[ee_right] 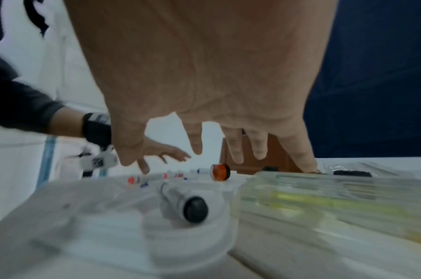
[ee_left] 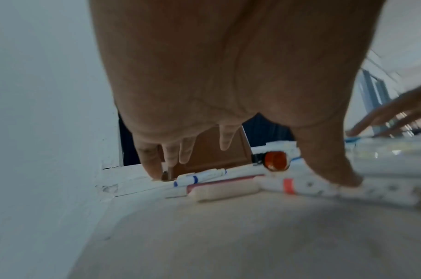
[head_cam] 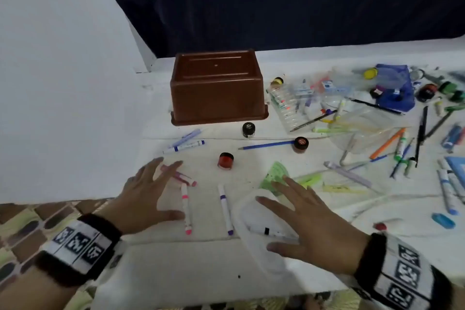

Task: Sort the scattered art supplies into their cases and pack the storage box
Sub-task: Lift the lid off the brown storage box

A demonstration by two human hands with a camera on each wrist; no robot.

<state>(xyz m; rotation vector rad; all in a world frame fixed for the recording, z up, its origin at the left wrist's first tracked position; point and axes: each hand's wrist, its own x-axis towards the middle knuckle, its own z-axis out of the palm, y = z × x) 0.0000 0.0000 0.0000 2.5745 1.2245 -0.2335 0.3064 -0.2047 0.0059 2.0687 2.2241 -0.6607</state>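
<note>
The brown storage box [head_cam: 216,88] stands upside down at the back of the white table. My left hand [head_cam: 156,189] hovers open, fingers spread, over two pink markers [head_cam: 185,209], thumb touching one; the wrist view shows that marker [ee_left: 288,186] under the thumb of the left hand [ee_left: 228,94]. My right hand [head_cam: 289,221] is open above a clear plastic case [head_cam: 254,221] that holds a black-capped marker [head_cam: 268,231]. From the right wrist the right hand [ee_right: 204,75] spreads over that marker [ee_right: 187,205]. A purple marker [head_cam: 225,209] lies between the hands.
Blue markers [head_cam: 185,146], a red paint jar [head_cam: 225,160], a black jar [head_cam: 248,129] and a blue pencil [head_cam: 266,145] lie mid-table. Right: a green protractor [head_cam: 275,176], a clear tube tray [head_cam: 289,106], a blue pouch [head_cam: 395,88], several loose pens. A white wall bounds the left.
</note>
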